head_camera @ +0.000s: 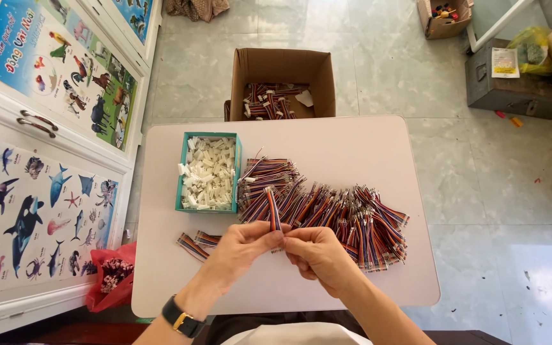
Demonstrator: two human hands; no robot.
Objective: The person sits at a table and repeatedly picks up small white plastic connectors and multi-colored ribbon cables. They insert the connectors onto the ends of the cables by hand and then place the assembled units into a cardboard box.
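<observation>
My left hand (241, 252) and my right hand (317, 255) meet over the near half of a small white table (352, 147). Together they pinch one short multicoloured ribbon cable (273, 207), which sticks up from the fingertips. A big heap of the same striped cables (333, 214) lies just beyond my hands. A teal box of white plastic connectors (209, 172) stands to the left of the heap. Two finished-looking cable pieces (196, 243) lie left of my left hand. A dark watch is on my left wrist.
A brown cardboard box (282, 80) with more cables sits on the tiled floor behind the table. White cabinets with animal posters (46, 147) line the left. A red bag (113, 275) lies by the table's left corner. A grey metal case (519, 89) stands at the far right.
</observation>
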